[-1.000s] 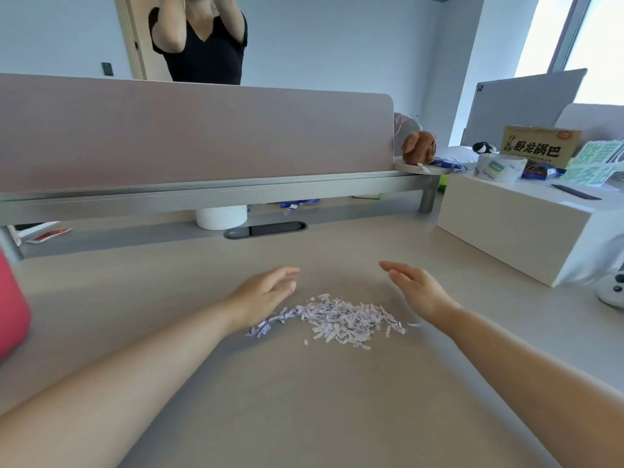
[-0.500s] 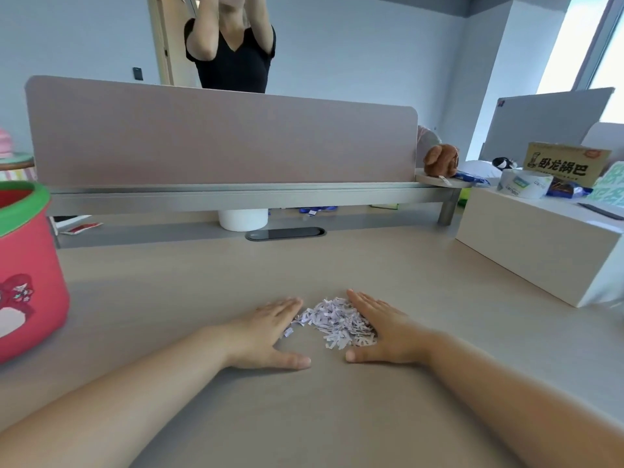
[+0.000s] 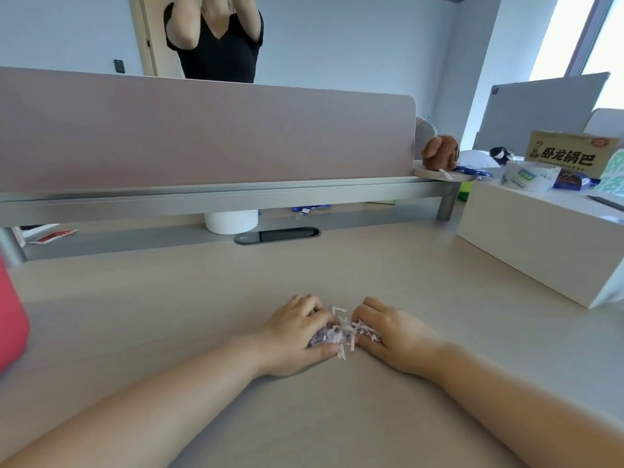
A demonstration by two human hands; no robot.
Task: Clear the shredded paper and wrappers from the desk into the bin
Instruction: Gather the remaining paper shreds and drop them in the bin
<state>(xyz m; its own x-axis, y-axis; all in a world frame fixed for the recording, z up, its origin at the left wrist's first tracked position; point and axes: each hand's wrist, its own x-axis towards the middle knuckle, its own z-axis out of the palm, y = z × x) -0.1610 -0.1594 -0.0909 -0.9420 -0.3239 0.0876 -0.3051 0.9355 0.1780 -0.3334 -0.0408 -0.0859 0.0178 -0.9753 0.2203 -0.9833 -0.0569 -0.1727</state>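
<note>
Well, the left hand (image 3: 297,336) and right hand (image 3: 391,336) lie on the desk (image 3: 169,298), curled together around the shredded paper (image 3: 341,332), squeezing it between them; one strip lies just beyond; the red bin (image 3: 11,315), perhaps, stands far left.

Head view, single wide-angle: worn at head height, faces forward and down across the desk (image 3: 169,298) toward the divider panel (image 3: 202,136), forearms close below.
</note>
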